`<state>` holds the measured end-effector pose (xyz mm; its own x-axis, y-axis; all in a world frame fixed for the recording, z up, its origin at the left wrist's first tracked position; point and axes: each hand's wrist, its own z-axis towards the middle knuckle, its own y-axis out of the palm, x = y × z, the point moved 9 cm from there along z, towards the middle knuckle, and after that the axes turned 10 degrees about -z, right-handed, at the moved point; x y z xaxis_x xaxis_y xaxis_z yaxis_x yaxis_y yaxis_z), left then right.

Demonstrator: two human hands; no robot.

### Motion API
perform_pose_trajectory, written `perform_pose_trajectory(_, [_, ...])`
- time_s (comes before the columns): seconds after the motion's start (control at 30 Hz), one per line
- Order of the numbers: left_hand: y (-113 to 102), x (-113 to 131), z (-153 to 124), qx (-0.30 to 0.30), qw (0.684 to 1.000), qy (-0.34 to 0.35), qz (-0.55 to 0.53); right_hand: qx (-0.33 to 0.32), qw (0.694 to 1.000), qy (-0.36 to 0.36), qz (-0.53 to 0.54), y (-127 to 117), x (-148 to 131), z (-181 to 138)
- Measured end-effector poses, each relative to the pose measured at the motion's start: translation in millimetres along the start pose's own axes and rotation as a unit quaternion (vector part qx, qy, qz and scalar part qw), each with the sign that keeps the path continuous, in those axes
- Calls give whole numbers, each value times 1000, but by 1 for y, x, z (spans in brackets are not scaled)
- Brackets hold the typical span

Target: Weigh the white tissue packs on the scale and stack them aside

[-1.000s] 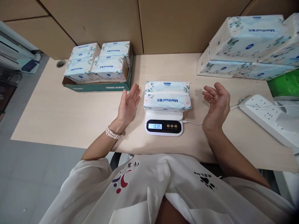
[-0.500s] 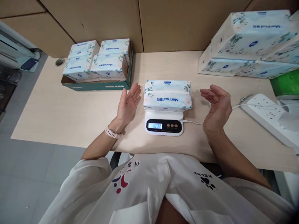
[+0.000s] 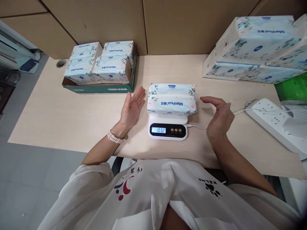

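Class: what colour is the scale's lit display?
Pale blue with dark digits, on the scale; head view.

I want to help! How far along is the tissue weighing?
Looks done: four floral tissue packs in the green cardboard tray. In hand: one pack on the white digital scale, left hand and right hand open beside it. Left: the stacked packs far right.

One Manhua tissue pack (image 3: 171, 99) on one digital scale (image 3: 168, 129) at centre, four tissue packs (image 3: 111, 65) in one green cardboard tray (image 3: 96, 88) at upper left, at least four stacked packs (image 3: 254, 38) at upper right, exact count unclear, one power strip (image 3: 271, 116) at right, two bare hands, left hand (image 3: 131, 107) and right hand (image 3: 219, 116), one wristwatch (image 3: 114, 138).
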<state>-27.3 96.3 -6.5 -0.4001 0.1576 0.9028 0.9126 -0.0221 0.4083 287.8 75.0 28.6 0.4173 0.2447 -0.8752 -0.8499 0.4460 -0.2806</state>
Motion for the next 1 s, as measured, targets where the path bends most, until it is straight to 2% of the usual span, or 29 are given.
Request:
perform_pose_trajectory(0.1, [2, 0, 0, -6, 1000, 1, 8, -14, 1000, -11, -17, 0, -4, 0])
perform_pose_trajectory(0.2, [3, -2, -1, -29, 999, 6, 29, -61, 994, -31, -84, 6, -1, 0])
perform_pose_trajectory(0.33, [15, -3, -8, -104, 990, 24, 88, -155, 967, -81, -187, 23, 6, -9])
perform_pose_trajectory(0.43, [32, -3, -17, -149, 985, 23, 85, -238, 941, -127, -203, 41, -7, -24])
perform_pose_trajectory(0.5, [35, 6, -17, -125, 991, 35, 25, -297, 922, -158, -191, 57, -27, -31])
perform_pose_trajectory(0.53, [31, 14, -15, -89, 995, 46, -12, -324, 911, -177, -184, 66, -41, -33])
perform_pose_trajectory(0.63, [-8, 45, -9, 58, 990, 85, -99, -379, 881, -238, -152, 100, -92, -30])
perform_pose_trajectory(0.7, [-48, 75, -7, 141, 974, 123, -125, -406, 868, -257, -125, 127, -123, -22])
perform_pose_trajectory(0.8, [-114, 138, -4, 214, 946, 201, -134, -420, 866, -259, -86, 160, -156, -7])
perform_pose_trajectory(0.9, [-168, 205, 8, 240, 927, 265, -111, -386, 883, -261, -59, 164, -169, 7])
perform_pose_trajectory(1.0, [-205, 247, 37, 256, 922, 273, -97, -341, 905, -249, -53, 146, -162, 17])
